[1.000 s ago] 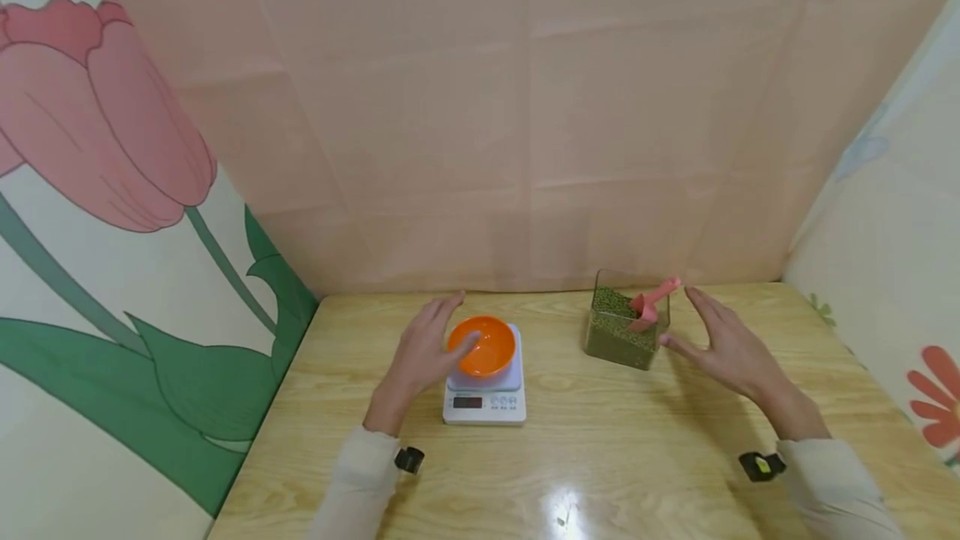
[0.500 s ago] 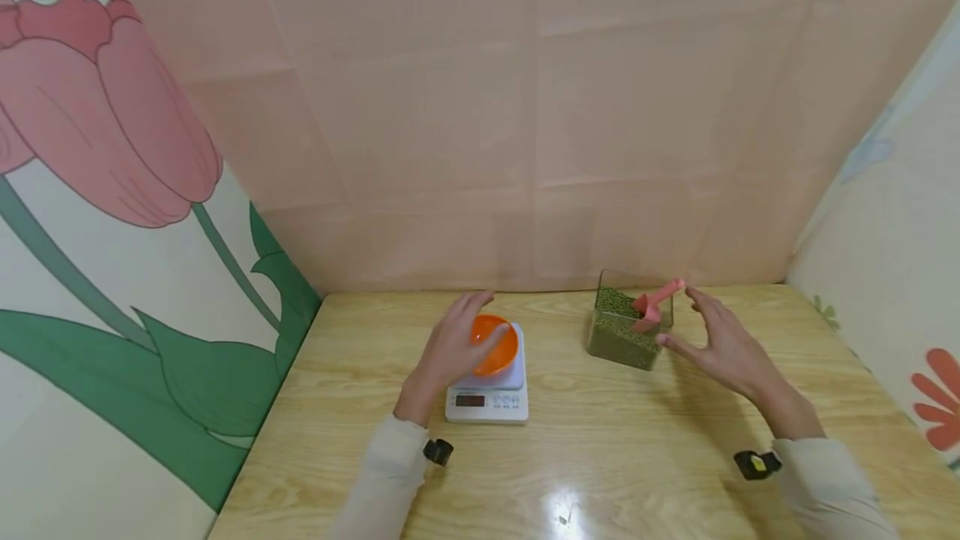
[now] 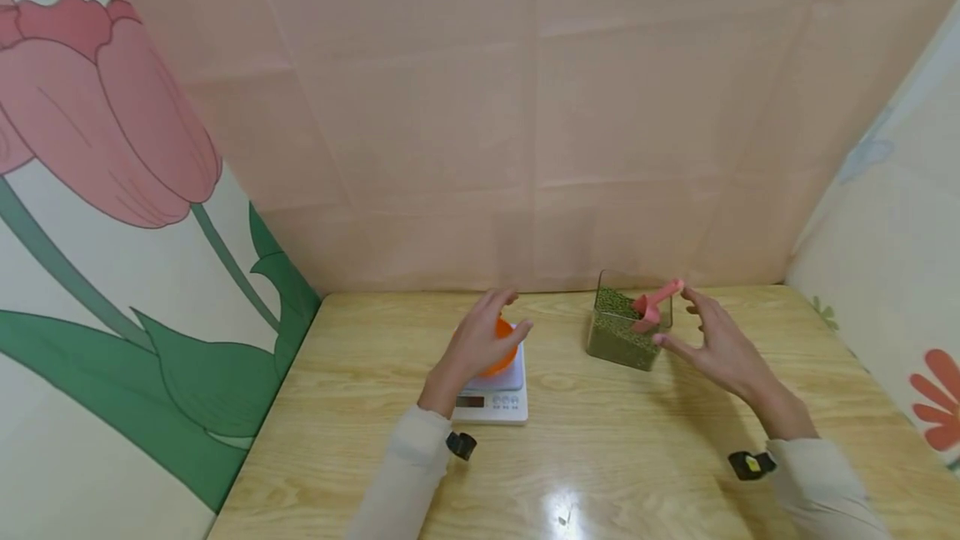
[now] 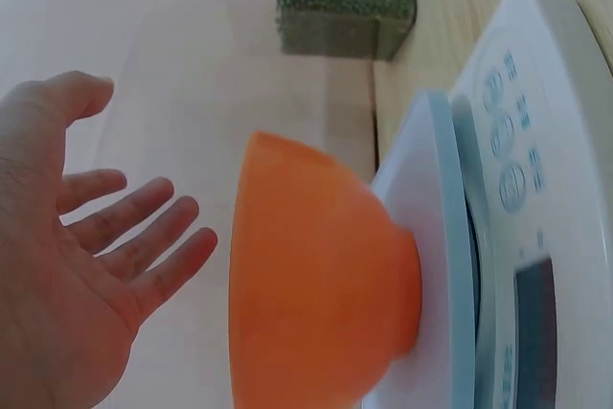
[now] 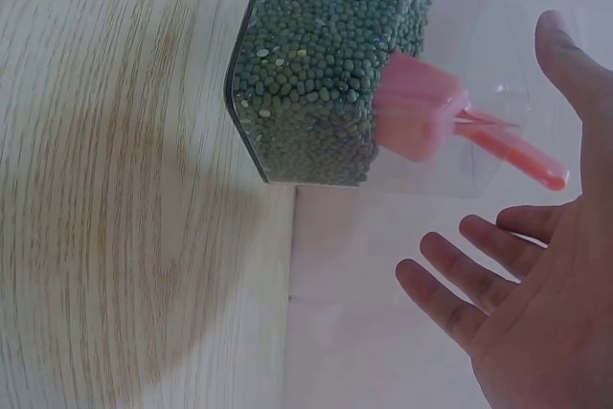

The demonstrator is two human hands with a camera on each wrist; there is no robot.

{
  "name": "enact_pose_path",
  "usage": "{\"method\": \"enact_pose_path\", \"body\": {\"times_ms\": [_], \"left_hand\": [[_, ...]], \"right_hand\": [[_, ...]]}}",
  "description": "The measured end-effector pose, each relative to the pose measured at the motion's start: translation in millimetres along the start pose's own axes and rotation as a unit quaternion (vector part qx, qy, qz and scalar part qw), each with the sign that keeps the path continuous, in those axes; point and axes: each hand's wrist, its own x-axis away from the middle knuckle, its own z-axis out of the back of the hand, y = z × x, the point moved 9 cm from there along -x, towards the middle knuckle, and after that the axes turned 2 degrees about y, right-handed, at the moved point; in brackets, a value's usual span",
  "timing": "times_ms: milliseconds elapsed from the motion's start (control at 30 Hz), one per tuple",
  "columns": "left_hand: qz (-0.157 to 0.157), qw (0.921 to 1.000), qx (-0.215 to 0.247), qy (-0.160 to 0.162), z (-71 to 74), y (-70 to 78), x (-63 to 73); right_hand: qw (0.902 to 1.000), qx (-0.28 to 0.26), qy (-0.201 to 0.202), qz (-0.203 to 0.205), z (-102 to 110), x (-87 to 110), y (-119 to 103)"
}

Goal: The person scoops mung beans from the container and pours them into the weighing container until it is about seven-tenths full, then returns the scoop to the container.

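My left hand (image 3: 483, 344) hovers over the orange bowl (image 4: 306, 275), its fingers spread and relaxed with nothing held. In the left wrist view the fingertips stand apart from the bowl's rim. That bowl sits on a white kitchen scale (image 3: 504, 407) with a dark display. On the right, my right hand (image 3: 723, 352) is spread beside a clear square container (image 3: 622, 344) of green mung beans (image 5: 306, 74). A pink scoop (image 5: 421, 107) is stuck in the beans, its handle leaning out toward this hand. The right fingers are near the handle and hold nothing.
Both things stand toward the back of a light wood table (image 3: 600, 457). A pinkish cloth backdrop (image 3: 420, 132) rises behind the table's rear edge. Painted walls with a tulip (image 3: 142, 123) and a red flower (image 3: 937, 398) flank it.
My left hand has moved to the right, from the bowl's left side to over the bowl, covering more of it. The right hand has barely shifted. Bowl, scale and container stay put.
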Motion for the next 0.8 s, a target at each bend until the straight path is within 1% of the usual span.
{"method": "enact_pose_path", "body": {"times_ms": [133, 233, 367, 567, 667, 800], "left_hand": [[-0.005, 0.9998, 0.021, -0.007, -5.5, 7.0, -5.4], [0.0, 0.9991, 0.037, -0.019, -10.5, 11.5, -8.4], [0.007, 0.9986, 0.043, -0.032, -18.2, 15.5, -12.7], [0.007, 0.9973, 0.064, -0.036, -31.2, 21.4, -19.3], [0.008, 0.9964, 0.076, -0.038, -39.6, 23.7, -22.5], [0.01, 0.9963, 0.077, -0.039, -49.5, 27.4, -26.2]], "right_hand": [[1.0, -0.008, 0.004, 0.001, -0.3, 0.0, -1.1], [0.9999, -0.014, 0.005, 0.001, -0.6, -0.4, -2.6], [0.9996, -0.026, 0.01, 0.008, -1.6, -1.7, -5.4], [0.9987, -0.043, 0.019, 0.019, -4.0, -3.1, -5.7], [0.9987, -0.046, 0.018, 0.013, -5.9, -2.8, -2.5], [0.9983, -0.054, 0.02, 0.01, -7.5, -2.7, -0.2]]}}
